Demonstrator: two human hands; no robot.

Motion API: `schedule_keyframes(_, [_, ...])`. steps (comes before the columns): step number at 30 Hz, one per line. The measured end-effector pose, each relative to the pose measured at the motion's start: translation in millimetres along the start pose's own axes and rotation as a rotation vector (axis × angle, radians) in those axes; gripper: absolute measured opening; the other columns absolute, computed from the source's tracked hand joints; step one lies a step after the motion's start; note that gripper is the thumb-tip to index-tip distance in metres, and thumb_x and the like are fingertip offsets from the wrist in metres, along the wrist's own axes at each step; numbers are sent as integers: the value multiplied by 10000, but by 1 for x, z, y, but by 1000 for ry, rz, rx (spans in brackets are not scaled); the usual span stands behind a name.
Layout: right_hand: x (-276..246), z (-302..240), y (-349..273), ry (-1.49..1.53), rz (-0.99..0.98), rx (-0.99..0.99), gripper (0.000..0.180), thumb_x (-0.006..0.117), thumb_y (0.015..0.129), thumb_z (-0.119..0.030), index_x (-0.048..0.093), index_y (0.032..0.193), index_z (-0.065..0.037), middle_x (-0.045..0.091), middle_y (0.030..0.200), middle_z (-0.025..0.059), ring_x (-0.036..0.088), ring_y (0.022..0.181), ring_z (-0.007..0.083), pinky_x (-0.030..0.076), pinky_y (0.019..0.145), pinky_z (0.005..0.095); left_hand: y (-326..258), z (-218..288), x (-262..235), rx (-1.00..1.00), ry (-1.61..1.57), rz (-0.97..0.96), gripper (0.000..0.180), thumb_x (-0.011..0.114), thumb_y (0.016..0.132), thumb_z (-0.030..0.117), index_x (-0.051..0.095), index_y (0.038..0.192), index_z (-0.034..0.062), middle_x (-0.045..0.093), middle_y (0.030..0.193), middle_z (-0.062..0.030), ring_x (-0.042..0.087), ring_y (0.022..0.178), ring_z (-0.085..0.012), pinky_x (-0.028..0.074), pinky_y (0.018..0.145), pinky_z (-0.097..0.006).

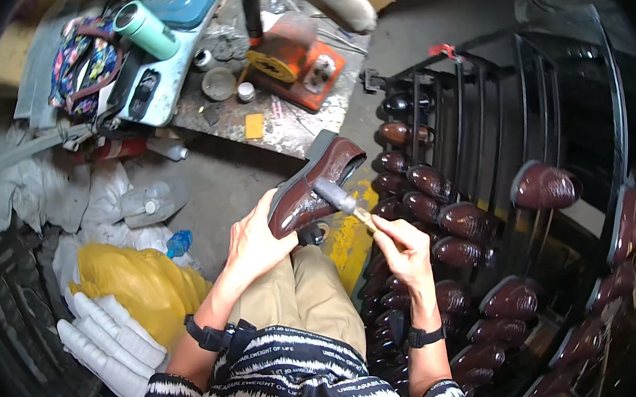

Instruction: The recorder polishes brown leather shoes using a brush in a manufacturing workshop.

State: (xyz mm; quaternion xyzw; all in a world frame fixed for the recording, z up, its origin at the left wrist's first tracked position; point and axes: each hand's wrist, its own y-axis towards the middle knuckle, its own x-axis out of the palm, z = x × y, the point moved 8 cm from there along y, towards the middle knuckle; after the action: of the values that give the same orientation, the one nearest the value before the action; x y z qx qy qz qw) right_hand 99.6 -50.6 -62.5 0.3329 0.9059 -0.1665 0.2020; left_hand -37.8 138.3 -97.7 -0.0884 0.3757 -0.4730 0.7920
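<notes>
Centrally in the frame, the left hand clasps a glossy brown leather shoe over the lap, while the right hand pinches a wooden-handled hammer against it; hammering seems underway, needing steady, small taps.

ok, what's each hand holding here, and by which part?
Left hand grips the glossy brown shoe around its toe end, heel pointing away. Right hand holds a small hammer by its pale handle, head on the shoe.

Black & white striped top w/ lettering, khaki trousers, 2 black wrist straps, bare forearms.
</notes>
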Motion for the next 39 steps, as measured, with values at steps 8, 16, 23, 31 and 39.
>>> schedule_keyframes(8, [-45, -16, -56, -143, 131, -80, 259, 641, 711, 14, 664, 966, -25, 618, 718, 103, 586, 584, 172, 449, 530, 244, -18, 45, 39, 29, 76, -218, 652, 660, 609, 220, 479, 1217, 69, 628, 988, -182, 606, 943, -327, 470, 849, -364])
schedule_keyframes(16, [-73, -15, -111, -180, 231, -63, 268, 646, 698, 20, 670, 958, -41, 636, 759, 122, 620, 614, 216, 486, 554, 287, -28, 87, 74, 123, 66, -372, 651, 699, 587, 200, 510, 1189, 39, 623, 1016, -143, 599, 945, -218, 449, 868, -305])
schedule_keyframes(23, [-121, 44, -259, 253, 1350, 316, 275, 523, 862, -11, 562, 1127, 51, 630, 874, 84, 567, 748, 119, 460, 670, 224, -39, 153, 95, 273, -154, -617, 734, 734, 577, 124, 454, 1244, 5, 552, 1151, -93, 504, 1077, -162, 369, 967, -301])
schedule_keyframes(31, [-65, 40, -319, 171, 1444, 523, 293, 518, 875, -61, 547, 1159, 0, 587, 796, 18, 351, 512, 9, 257, 453, 165, -54, 270, 204, 538, -328, -919, 675, 716, 623, 172, 471, 1226, -6, 562, 1122, -98, 512, 1033, -151, 384, 932, -294])
schedule_keyframes(39, [-28, 33, -328, 394, 1622, 596, 285, 538, 864, -60, 558, 1142, 1, 586, 780, 27, 352, 505, 12, 247, 438, 172, -44, 345, 298, 1186, 134, -439, 676, 710, 670, 214, 435, 1236, -30, 479, 1216, -182, 481, 1089, -295, 367, 956, -382])
